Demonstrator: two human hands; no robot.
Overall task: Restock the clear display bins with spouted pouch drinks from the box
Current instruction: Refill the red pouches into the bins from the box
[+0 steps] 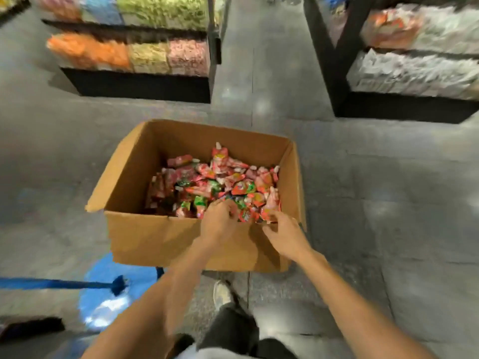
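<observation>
Left hand [219,222] and right hand [284,237] at the near side of the box [155,237], fingers curled into the pouches [220,181]; too blurry to tell if either grips one.

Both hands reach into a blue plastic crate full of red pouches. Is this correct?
No: the head view shows a brown cardboard box, not a blue plastic crate. The left hand and right hand do reach into its red pouches.

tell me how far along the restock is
Done: cannot tell; the display bins beyond look full but blurred. In hand: left hand and right hand reach into the pouches at the near side of the box; a grip isn't clear. Left: many pouches lie in the box.
</observation>
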